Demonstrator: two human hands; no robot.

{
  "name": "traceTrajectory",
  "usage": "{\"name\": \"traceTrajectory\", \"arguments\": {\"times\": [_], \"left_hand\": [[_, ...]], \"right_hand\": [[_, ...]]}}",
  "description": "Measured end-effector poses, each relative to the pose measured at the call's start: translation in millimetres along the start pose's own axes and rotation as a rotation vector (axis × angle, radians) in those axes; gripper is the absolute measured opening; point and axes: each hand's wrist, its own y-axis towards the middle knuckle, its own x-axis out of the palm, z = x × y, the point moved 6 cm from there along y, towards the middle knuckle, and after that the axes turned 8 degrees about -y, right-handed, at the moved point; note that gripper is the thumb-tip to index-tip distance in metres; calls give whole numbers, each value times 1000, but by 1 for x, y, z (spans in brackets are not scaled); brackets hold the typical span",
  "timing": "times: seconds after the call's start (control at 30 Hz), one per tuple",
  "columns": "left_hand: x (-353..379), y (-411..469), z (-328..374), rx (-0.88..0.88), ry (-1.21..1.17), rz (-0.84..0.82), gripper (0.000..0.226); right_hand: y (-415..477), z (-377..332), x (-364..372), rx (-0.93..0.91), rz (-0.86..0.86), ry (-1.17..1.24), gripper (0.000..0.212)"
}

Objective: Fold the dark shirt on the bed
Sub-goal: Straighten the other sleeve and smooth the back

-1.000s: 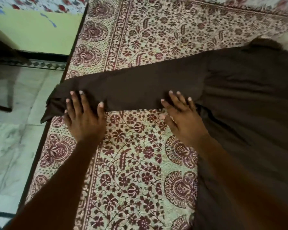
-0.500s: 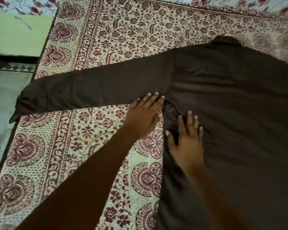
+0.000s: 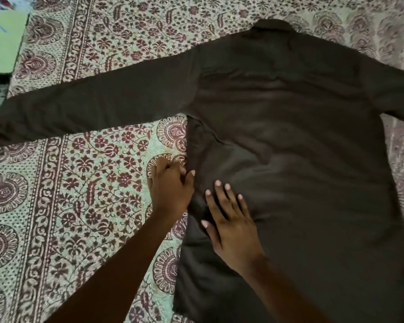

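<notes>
Though creased, dark shirt (image 3: 289, 136) flat, outspread.

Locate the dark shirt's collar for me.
Head view: the dark brown shirt's collar lies at the top, right of centre, on the floral printed bedsheet.

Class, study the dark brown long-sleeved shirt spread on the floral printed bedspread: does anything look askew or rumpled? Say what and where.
Yes. The dark brown long-sleeved shirt is not lying smooth: its side seam below the armpit is bunched into a fold, and creases run across the body beyond the flat right hand.
</notes>
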Motion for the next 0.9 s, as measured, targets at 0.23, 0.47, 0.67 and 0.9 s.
{"name": "traceTrajectory", "arguments": {"times": [0.23,0.47,0.67,0.9], "left_hand": [[-4,-17,2,-32,-62,26,27],[-5,-25,-1,-49,-29,15,33],[-21,6,33,151,33,250,35],[-20,155,86,384,162,-27,43]], "right_hand": [[28,21,-32,61,205,215,51],[158,38,-18,21,-107,21,75],[170,47,-35,12,-25,81,64],[202,82,-45,117,142,35,59]]}}
